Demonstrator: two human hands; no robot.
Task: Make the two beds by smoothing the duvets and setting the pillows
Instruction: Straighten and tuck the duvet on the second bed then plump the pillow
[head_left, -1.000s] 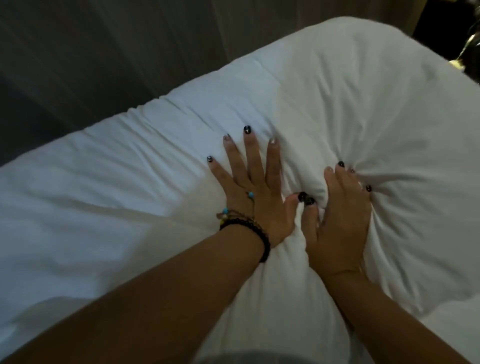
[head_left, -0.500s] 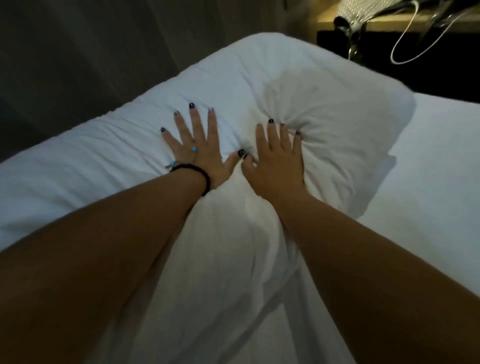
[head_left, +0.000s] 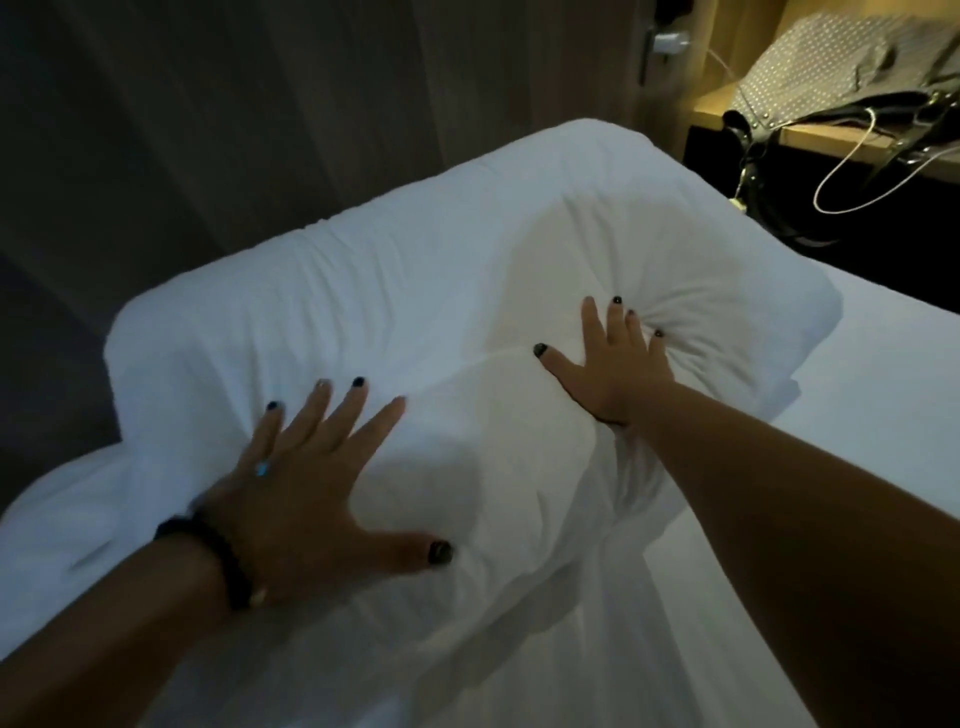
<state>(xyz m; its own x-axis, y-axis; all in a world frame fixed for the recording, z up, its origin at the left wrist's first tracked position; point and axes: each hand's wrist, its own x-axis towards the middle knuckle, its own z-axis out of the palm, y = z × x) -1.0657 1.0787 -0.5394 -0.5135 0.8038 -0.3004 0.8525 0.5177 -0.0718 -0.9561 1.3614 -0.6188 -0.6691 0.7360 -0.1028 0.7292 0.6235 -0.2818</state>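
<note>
White bed (head_left: 883, 415): 1 pillow (head_left: 415, 312), 2 hands flat.

One white pillow (head_left: 426, 312), one bed sheet (head_left: 857, 441) under it. Two hands on the pillow: left hand (head_left: 301, 499) with one dark bracelet (head_left: 218, 551), and right hand (head_left: 618, 374). On one wooden shelf (head_left: 831, 140): one bag (head_left: 841, 67), one white cable (head_left: 841, 171).

Dim scene; warm light falls only on the shelf (head_left: 831, 137) at upper right. Left hand (head_left: 306, 488) motion-blurred. Wide-angle bending at the edges
</note>
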